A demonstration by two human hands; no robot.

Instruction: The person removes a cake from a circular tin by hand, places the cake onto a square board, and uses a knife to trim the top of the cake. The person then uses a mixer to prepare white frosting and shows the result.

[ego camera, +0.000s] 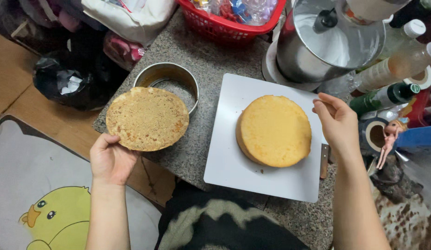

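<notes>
Left hand (111, 159), lower left of frame, grips a thin round cake slice (147, 118) by its near edge; thumb on top at the rim, other fingers curled under and hidden. The slice is held flat, crumbly browned face up, over the left edge of the speckled stone table (204, 60), partly overlapping a round metal cake ring (171, 76) just behind it. The ring shows bare table inside, no contents.

Right hand (338, 125), right of centre, hangs above the right edge of a white square board (234, 171); fingers loosely curled, thumb and forefinger near each other, holding nothing visible, touching nothing that I can tell. A thick round yellow cake (275, 131) sits on the board, right of its middle, smooth top, just left of the right hand. A knife handle (324, 161) pokes out under the board's right edge.

Upper right: a steel pot (331, 46) with glossy inner wall, contents unclear. Beside it, several bottles (401, 60). Top centre: red plastic basket (225, 28) holding colourful wrapped items. Right edge: small doll (390, 134) next to a tape roll (375, 134). Left: black plastic bag (69, 83) on the floor. Lower left: cushion with a yellow duck print (53, 215).
</notes>
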